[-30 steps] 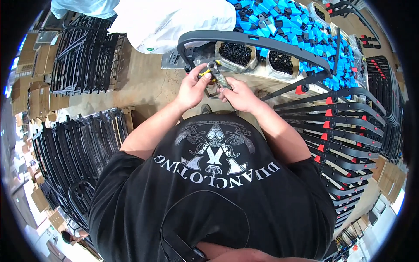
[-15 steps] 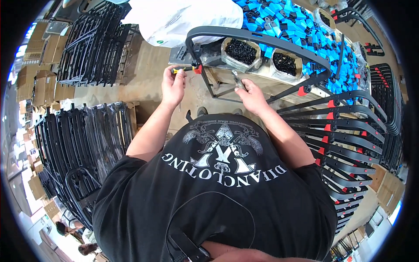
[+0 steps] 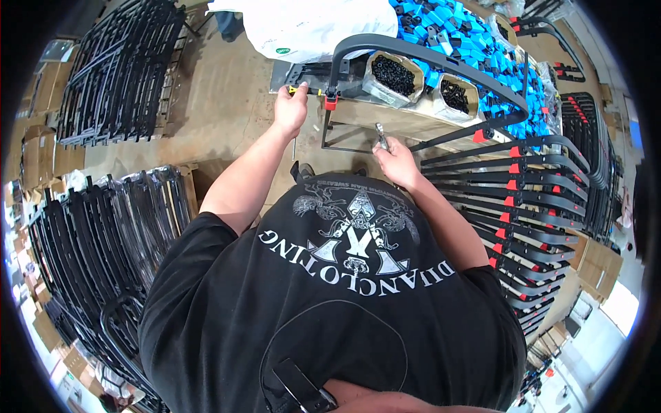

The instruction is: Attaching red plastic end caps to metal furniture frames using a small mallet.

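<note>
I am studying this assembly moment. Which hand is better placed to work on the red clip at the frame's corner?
Probably the left hand: its yellow-handled tool is right beside the red clip. The right hand holds a metal tool lower, away from it.

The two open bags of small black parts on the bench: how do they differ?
The nearer bag of small black parts sits closer to the left hand and looks fuller, its contents filling a wide opening. The farther bag of small black parts lies beside the blue plastic pieces and shows a smaller, narrower heap. Both are pale, open-topped and lie under the curved black metal frame.
</note>
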`<state>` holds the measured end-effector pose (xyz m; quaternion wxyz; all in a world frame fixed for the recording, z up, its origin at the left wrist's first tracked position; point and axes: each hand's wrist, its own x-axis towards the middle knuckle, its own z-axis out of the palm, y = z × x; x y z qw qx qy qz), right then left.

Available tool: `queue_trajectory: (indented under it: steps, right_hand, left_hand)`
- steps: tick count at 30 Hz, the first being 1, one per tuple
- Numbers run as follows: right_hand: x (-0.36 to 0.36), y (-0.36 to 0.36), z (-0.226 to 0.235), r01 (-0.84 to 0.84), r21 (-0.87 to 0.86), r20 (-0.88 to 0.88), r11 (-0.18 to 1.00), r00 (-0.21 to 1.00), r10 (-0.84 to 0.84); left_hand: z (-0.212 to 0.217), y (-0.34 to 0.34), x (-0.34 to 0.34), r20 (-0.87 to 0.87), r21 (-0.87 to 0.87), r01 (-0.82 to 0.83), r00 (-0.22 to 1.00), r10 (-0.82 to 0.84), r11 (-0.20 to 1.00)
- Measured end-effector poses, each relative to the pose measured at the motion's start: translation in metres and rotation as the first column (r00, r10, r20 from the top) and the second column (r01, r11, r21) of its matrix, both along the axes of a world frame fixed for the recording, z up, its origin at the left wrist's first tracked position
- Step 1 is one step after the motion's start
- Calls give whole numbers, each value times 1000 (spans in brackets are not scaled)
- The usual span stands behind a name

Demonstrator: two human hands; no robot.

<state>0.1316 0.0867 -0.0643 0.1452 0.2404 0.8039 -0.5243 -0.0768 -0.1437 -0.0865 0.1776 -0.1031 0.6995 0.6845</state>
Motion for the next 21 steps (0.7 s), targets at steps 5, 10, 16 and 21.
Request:
queue_trajectory:
  steps: [5,10,16,21]
  right_hand:
    - [2,-20,-3,119,-26,43,993,992,-118]
    - [9,-45,4,224,-70,37,972,974,-222]
    - [18,-69,-4,298,-105,48,949,954,-294]
    - [-2,-73,-19,293,-95,91,951,954,-284]
  left_hand:
    - [-3,-7,-3,7,279,48,999,-52,959]
    - [2,-18,-10,71,411,97,988,-138,906]
    - [11,-18,-13,179,345,175,952,-248,922]
    - [-1,-22,-20,61,196,209,973,-224,958]
